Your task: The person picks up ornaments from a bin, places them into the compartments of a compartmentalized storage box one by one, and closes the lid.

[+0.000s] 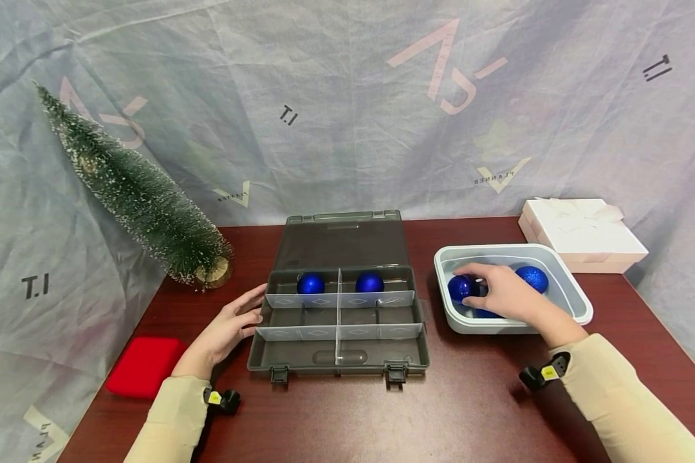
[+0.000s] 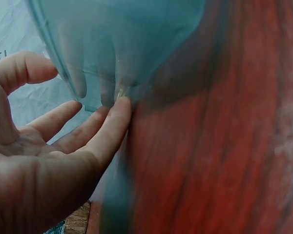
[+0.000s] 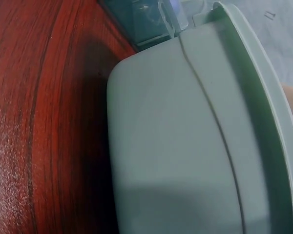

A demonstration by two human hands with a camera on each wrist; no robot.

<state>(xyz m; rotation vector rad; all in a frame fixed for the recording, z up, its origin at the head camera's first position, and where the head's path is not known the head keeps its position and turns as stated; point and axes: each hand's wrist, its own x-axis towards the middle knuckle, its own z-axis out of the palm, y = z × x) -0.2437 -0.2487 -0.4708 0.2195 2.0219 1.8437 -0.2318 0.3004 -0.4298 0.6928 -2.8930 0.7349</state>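
Observation:
In the head view my right hand [image 1: 504, 292] reaches into a pale tub [image 1: 518, 328], thumb and fingers round a shiny blue bauble [image 1: 459, 289]. A glittery blue bauble [image 1: 531, 279] lies deeper in the tub, and another blue one is partly hidden under the hand. At the left side of a grey see-through divider box [image 1: 336, 370], my left hand [image 1: 226, 337] touches the wall with extended fingers [image 2: 112, 122]. The box's lid stands raised behind it. Two blue baubles, one [image 1: 311, 283] left and one [image 1: 369, 282] right, sit in separate back-row compartments.
A small frosted Christmas tree [image 1: 145, 199] leans at the back left, its wooden base on the table [image 1: 336, 424]. Near the left edge lies a red object [image 1: 146, 366]. A white box with a bow [image 1: 585, 231] stands behind the tub, and a printed cloth [image 1: 336, 161] hangs behind everything.

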